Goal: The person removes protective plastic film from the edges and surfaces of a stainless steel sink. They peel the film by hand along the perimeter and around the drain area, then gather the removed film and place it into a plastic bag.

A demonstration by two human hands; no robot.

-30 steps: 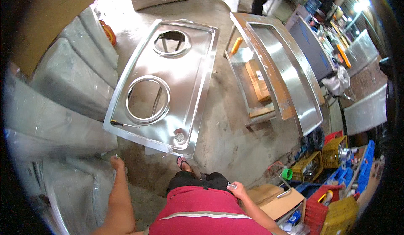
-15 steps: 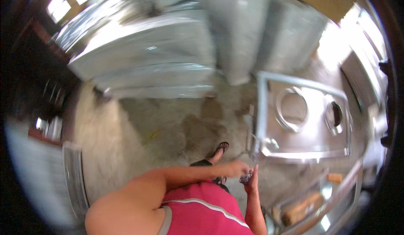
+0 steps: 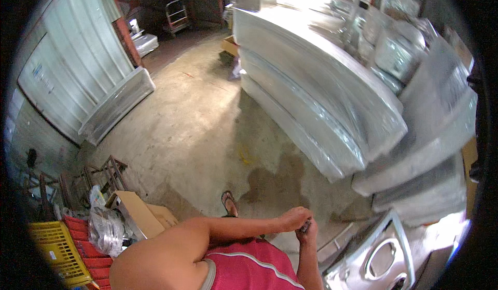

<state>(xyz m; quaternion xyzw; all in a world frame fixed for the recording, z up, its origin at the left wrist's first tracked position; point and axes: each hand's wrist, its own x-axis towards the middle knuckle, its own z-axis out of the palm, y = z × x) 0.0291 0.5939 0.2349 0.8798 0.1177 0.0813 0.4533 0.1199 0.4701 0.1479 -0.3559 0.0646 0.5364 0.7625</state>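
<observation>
My left hand (image 3: 293, 219) reaches across my body, its fingers curled together against my right hand (image 3: 310, 232). My right hand is closed around a small dark, speckled bundle (image 3: 304, 226), partly hidden by the fingers of both hands. Its kind cannot be made out; whether my left fingers pinch part of it is unclear. To the right of my hands is a shiny metal panel (image 3: 358, 253) with round ringed openings and a raised frame.
Plastic-wrapped slabs (image 3: 321, 98) are stacked at the upper right. At lower left are a yellow crate (image 3: 59, 248), a cardboard box (image 3: 137, 215) and metal racks (image 3: 104, 176). A wrapped panel (image 3: 116, 106) leans by the corrugated wall (image 3: 78, 51). A trolley (image 3: 177, 16) stands far back.
My view has swung left, so the metal panel shifts to the lower right, while the corrugated wall and crate come into view. My left hand has closed in against my right.
</observation>
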